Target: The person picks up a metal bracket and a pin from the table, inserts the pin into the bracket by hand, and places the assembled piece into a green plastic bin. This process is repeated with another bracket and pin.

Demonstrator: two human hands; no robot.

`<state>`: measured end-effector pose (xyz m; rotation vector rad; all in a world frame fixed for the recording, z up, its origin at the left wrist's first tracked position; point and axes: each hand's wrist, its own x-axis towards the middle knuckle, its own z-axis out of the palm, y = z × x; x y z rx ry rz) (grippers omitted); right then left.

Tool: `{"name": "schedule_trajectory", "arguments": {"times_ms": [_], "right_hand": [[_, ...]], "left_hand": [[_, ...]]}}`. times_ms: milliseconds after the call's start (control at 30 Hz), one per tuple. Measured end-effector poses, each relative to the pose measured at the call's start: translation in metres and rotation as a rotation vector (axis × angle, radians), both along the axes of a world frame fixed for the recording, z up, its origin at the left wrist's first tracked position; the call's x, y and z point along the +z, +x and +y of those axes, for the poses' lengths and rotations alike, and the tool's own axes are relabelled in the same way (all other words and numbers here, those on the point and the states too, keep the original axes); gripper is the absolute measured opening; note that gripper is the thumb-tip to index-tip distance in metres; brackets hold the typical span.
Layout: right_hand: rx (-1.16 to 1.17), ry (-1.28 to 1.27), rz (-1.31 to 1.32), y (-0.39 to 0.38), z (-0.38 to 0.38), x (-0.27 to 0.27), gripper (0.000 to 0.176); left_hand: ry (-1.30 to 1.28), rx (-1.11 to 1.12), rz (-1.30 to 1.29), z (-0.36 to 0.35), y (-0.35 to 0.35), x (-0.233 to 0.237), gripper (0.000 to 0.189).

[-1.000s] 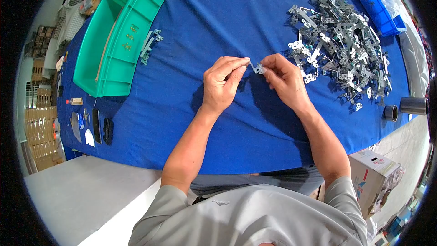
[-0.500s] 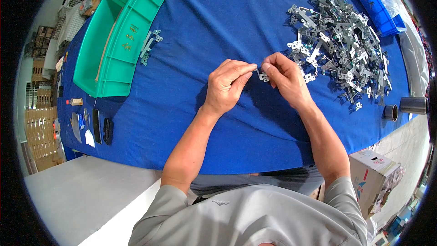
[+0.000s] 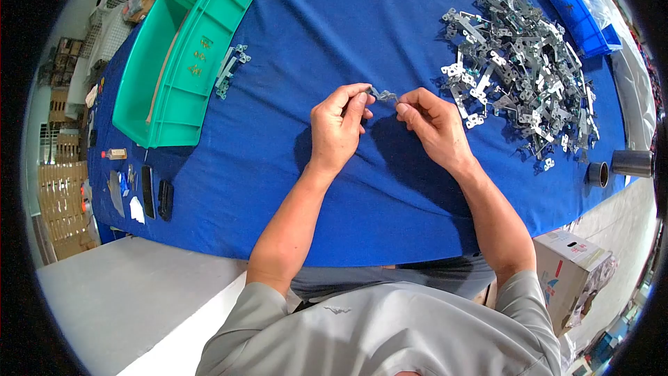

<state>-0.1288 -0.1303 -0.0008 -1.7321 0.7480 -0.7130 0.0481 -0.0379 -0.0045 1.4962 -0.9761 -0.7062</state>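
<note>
One small metal bracket [image 3: 382, 95] is between our hands, our left hand [image 3: 338, 124] pinching its near end and our right hand [image 3: 433, 124] fingertips closed at its other end. Right of our hands lies a heap of metal parts [image 3: 525, 69]; left of them, a green bin [image 3: 189, 108] sits on the table [image 3: 292, 42].

Looks matt and creased on the blue cloth [image 3: 278, 188], smooth and faintly glossy on the green plastic bin [image 3: 182, 125], like shiny metal on the heaped brackets [image 3: 530, 76] and held piece [image 3: 381, 95], like cardboard on the carton [image 3: 565, 259].
</note>
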Motion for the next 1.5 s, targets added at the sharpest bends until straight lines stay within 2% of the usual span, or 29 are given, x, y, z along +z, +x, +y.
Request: {"name": "schedule_trajectory", "arguments": {"times_ms": [167, 300, 367, 600, 767, 900, 1000, 1100, 1200, 1500], "right_hand": [[0.005, -0.029, 0.083, -0.002, -0.001, 0.002, 0.017], [0.009, -0.086, 0.133, -0.003, -0.001, 0.008, 0.015], [0.0, -0.003, 0.11, -0.003, 0.0, 0.006, 0.015], [0.037, 0.329, -0.049, -0.002, -0.006, 0.015, 0.022], [0.135, 0.28, 0.019, -0.007, -0.011, 0.012, 0.024], [0.049, 0.309, -0.026, -0.006, -0.009, 0.011, 0.023], [-0.088, 0.308, -0.23, 0.0, -0.007, 0.007, 0.021], [-0.014, 0.228, -0.092, -0.003, -0.007, 0.008, 0.018], [0.031, 0.07, 0.011, -0.003, -0.001, 0.005, 0.017], [0.01, 0.002, 0.049, -0.001, -0.001, 0.002, 0.016]], "left_hand": [[-0.035, -0.01, -0.047, 0.001, 0.0, -0.002, 0.021], [-0.204, -0.051, -0.298, -0.001, 0.004, 0.004, 0.018], [-0.285, -0.081, -0.377, -0.003, 0.004, 0.002, 0.017], [-0.269, -0.102, -0.425, -0.002, 0.003, 0.006, 0.016], [-0.292, -0.156, -0.47, -0.002, 0.002, 0.006, 0.016], [-0.309, -0.169, -0.43, -0.004, 0.0, 0.006, 0.013], [-0.209, -0.141, -0.319, -0.002, -0.001, 0.003, 0.015], [-0.015, -0.03, -0.105, 0.001, 0.0, -0.001, 0.022], [-0.037, 0.006, 0.026, -0.001, 0.001, -0.002, 0.022], [-0.021, -0.013, -0.03, 0.0, 0.001, -0.001, 0.021]]}}
